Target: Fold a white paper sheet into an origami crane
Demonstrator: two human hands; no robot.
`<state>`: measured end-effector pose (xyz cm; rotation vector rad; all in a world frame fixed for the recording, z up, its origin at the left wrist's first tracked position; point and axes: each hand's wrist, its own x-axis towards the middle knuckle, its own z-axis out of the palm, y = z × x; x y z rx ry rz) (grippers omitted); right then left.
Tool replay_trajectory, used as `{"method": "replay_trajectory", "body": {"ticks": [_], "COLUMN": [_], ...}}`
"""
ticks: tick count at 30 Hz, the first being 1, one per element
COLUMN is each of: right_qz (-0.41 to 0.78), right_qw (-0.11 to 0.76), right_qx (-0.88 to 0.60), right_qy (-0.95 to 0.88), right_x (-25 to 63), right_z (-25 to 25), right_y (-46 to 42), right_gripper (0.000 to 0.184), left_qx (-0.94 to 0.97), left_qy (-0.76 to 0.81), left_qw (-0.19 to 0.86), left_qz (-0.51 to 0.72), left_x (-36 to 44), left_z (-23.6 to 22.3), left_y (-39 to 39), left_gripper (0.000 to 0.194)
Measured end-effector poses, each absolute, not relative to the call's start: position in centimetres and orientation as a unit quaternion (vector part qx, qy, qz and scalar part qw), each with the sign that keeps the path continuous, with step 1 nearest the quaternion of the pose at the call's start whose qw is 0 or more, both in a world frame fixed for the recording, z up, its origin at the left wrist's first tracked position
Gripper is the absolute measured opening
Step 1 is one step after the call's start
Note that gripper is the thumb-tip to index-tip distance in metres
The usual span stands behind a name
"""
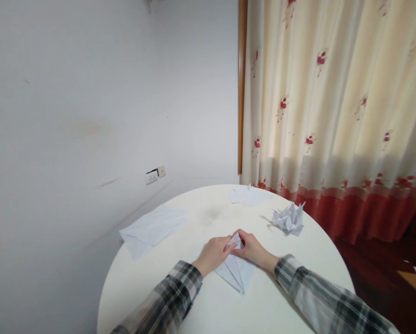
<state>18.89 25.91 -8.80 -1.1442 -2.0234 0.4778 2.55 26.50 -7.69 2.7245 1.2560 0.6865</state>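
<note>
A folded sheet of white paper (236, 272) lies on the round table in front of me, its creases running down to a point on the near side. My left hand (215, 252) pinches the far end of it from the left, with thumb and fingers on the fold. From the right, my right hand (251, 248) grips the same far end, its fingers bent round the paper's tip. The two hands nearly meet there. Part of the far fold is covered by the fingers.
Several white sheets (155, 227) lie at the table's left edge. Folded paper pieces with pointed tips (289, 218) are heaped at the right. Flat paper (248, 195) lies at the far edge. Around the white table (124, 297) are a wall with a socket (151, 177) and a flowered curtain (333, 116).
</note>
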Motion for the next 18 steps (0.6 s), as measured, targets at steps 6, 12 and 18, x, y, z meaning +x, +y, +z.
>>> {"method": "replay_trajectory", "body": {"ticks": [6,12,18], "right_qz": [0.177,0.179,0.175], "right_qw": [0.369,0.355,0.345], "right_qx": [-0.436,-0.434,-0.428], "right_qy": [-0.802,-0.808,-0.817], "right_x": [18.9,18.7,18.6], "right_z": [-9.1,-8.6,-8.7], "right_y": [26.2,26.1,26.2], "right_gripper": [0.016,0.012,0.008], "left_qx": [0.915,0.928,0.935], "left_qy": [0.319,0.286,0.237], "left_qw": [0.019,-0.035,-0.076], "left_qz": [0.247,0.238,0.251], "left_x": [2.4,2.2,2.4], "left_z": [-8.1,-8.4,-7.4], "left_y": [26.8,27.1,26.2], "left_gripper": [0.026,0.032,0.022]}}
